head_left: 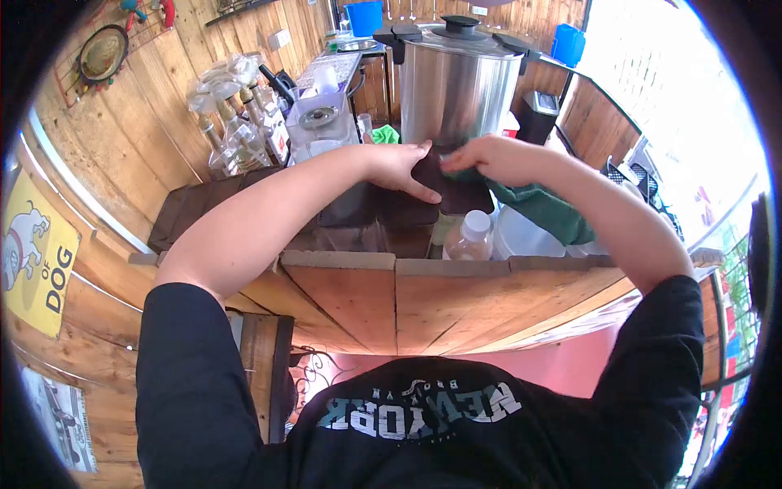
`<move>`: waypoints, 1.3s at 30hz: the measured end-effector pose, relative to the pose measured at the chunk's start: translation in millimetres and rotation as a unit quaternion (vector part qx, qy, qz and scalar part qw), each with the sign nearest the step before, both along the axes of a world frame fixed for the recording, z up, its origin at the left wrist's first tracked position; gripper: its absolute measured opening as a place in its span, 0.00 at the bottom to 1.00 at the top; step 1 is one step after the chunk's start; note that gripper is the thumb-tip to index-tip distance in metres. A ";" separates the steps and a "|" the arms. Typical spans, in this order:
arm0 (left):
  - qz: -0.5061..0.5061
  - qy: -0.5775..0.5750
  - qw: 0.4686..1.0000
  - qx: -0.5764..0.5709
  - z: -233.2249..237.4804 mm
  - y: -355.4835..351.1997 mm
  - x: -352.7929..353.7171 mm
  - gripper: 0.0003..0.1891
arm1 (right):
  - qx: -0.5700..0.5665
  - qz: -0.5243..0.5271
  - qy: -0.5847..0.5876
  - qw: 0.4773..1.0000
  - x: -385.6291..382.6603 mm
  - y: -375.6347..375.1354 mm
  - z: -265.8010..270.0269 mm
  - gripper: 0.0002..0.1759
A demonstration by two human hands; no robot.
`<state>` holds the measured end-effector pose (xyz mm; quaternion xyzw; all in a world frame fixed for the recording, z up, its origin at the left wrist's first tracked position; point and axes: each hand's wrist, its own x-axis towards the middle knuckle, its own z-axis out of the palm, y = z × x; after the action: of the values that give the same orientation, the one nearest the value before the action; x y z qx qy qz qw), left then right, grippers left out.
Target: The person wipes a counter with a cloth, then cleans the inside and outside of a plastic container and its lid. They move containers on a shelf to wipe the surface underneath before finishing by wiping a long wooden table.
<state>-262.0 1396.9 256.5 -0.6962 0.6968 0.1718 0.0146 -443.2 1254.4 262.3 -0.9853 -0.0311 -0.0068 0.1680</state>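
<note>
My right hand (497, 156) is closed on a green cloth (546, 210), pressing part of it onto the dark lid of a container (464, 196); the rest of the cloth drapes to the right. On the same lid lies my left hand (399, 173), thumb and fingers spread; some fingertips are hard to make out. Another dark-lidded container (406, 212) stands just left of it. In front is a bottle with a white cap (475, 225), and a whitish translucent tub (525, 232) sits under the hanging cloth.
A large steel pot (452, 90) with black handles rises behind my hands. Several bottles (244, 130) and a clear dispenser (319, 118) stand to the left. A wooden counter edge (391, 262) runs in front of me. Blue containers (568, 45) are farther back.
</note>
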 end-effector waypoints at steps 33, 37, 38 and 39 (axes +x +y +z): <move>-0.005 0.127 0.970 -0.208 0.9 -11.7 4.6 0.35 | -0.596 -0.417 -0.481 0.490 -338.7 122.7 276.9 0.17; -0.034 0.018 0.969 -0.244 27.0 6.4 -2.4 0.12 | -0.387 -0.456 -0.508 0.620 -381.3 168.0 206.1 0.17; -0.057 0.003 0.967 -0.248 29.0 8.9 -4.9 0.12 | -0.329 -0.502 -0.480 0.640 -403.1 171.1 182.8 0.17; -0.079 -0.013 0.964 -0.252 29.9 11.0 -7.5 0.11 | -0.273 -0.549 -0.447 0.652 -424.9 174.1 159.5 0.17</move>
<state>-269.5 1407.9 286.4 -0.6219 0.7704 -0.0202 -0.1390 -868.2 1428.6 421.8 -0.7022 0.4433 -0.5282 -0.1776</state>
